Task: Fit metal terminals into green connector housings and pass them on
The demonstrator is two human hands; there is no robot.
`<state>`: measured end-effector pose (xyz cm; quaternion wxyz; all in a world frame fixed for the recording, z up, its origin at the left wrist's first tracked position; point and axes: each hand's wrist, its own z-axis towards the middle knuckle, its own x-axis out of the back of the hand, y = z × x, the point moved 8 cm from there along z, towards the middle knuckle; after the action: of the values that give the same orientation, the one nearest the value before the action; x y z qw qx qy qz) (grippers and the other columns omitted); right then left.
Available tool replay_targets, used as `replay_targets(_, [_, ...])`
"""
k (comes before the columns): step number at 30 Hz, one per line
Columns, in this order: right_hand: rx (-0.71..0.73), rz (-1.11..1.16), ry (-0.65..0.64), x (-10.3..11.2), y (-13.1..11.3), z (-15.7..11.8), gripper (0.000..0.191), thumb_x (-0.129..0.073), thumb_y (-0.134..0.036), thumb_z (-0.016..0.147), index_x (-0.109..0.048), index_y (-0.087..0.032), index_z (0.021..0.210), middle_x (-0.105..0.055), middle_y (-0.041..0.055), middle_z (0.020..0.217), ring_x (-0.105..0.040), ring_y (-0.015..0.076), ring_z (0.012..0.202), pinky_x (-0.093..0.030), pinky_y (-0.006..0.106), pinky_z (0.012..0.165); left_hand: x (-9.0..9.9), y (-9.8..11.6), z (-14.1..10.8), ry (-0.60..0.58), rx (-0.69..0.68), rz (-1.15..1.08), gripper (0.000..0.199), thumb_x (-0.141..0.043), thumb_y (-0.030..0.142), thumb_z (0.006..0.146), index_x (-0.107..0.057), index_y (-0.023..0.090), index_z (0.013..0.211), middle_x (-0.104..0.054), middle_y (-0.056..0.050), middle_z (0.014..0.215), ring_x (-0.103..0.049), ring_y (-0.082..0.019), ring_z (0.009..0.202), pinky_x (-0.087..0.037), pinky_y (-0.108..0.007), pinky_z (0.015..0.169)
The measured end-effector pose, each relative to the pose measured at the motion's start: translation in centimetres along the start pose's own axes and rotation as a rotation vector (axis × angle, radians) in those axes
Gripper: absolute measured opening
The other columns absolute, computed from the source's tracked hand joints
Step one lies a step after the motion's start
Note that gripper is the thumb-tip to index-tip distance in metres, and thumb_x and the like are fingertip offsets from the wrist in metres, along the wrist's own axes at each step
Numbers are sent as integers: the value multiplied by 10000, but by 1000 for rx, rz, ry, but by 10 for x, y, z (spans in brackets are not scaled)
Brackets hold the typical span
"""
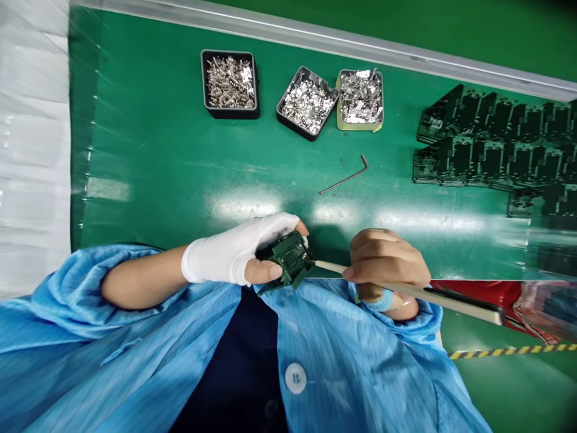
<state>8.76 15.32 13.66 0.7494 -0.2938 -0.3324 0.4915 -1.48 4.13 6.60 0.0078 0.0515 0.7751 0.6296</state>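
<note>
The left hand [243, 249], in a white glove that leaves the fingertips bare, is grasping a dark green part [292, 258] between the thumb and the fingers. The part sits tilted at the right end of this hand, in front of the person's chest. The right hand [387, 264], which is bare, is closed around a long pale tool [464, 305]. Its thin end points left to the part; whether it touches the part, I cannot tell. The other end sticks out to the right of the hand.

Just beyond the hands, between them, an L-shaped key [346, 179] lies on the green table [157, 150]. Farther beyond stand a black box [231, 113], a tilted box [295, 130] near the middle and a yellowish box [358, 127], all filled with small metal pieces. Beyond the right hand, toward the right, similar green parts [491, 159] stand in rows.
</note>
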Motion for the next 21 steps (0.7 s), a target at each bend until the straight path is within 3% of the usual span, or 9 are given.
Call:
replay_targets(9, [-101,19,-96,1,7,2,138,-630,-312,912,-695,-210,847,-646,9,666,-605,125,577,-503,246,542,-6,-2,-1,-61,48,13,583,-565,649,815,-509,168,1140,-607,-66,971,-581,-201,820,-473,-289,692])
replay_targets(16, [-330,68,-315,4,15,-6,146,-617,-333,928,-715,-230,961,-708,4,710,-634,114,555,-530,227,561,-6,-1,0,-63,48,23,522,-587,576,812,-515,163,1124,-614,-60,958,-579,-199,823,-461,-280,672])
replay_targets(21, [-369,117,-360,3,13,-2,130,-634,-310,914,-713,-211,943,-743,18,791,-676,109,614,-549,210,599,-7,-1,1,-64,39,21,510,-589,574,813,-521,164,1109,-623,-65,963,-586,-204,836,-463,-281,673])
